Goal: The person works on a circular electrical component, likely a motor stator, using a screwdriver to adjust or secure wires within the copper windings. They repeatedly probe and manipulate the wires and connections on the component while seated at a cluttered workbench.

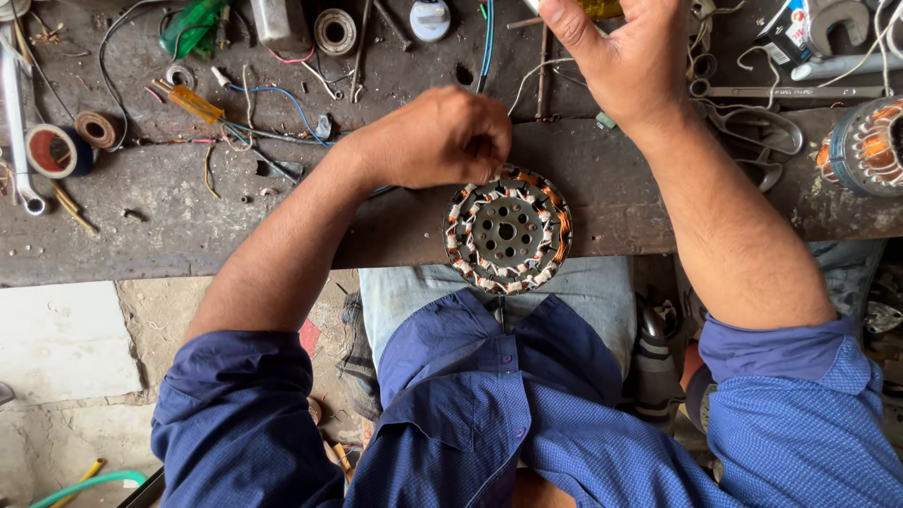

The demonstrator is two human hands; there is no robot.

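Stator (508, 231), one wound disc with copper coils, lies at the worktop's (188, 216) near edge. Left hand (442, 136) pinches its upper rim, fingers closed; right hand (625, 56) reaches farther back, grip unclear. A second stator (865, 146) sits far right; tape rolls crowd the left.

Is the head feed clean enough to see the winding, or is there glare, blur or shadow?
Head view: soft, even daylight, no glare; the round copper-wound stator on the dark wooden bench is sharp; left hand shades its top edge; right hand is cropped by the frame.
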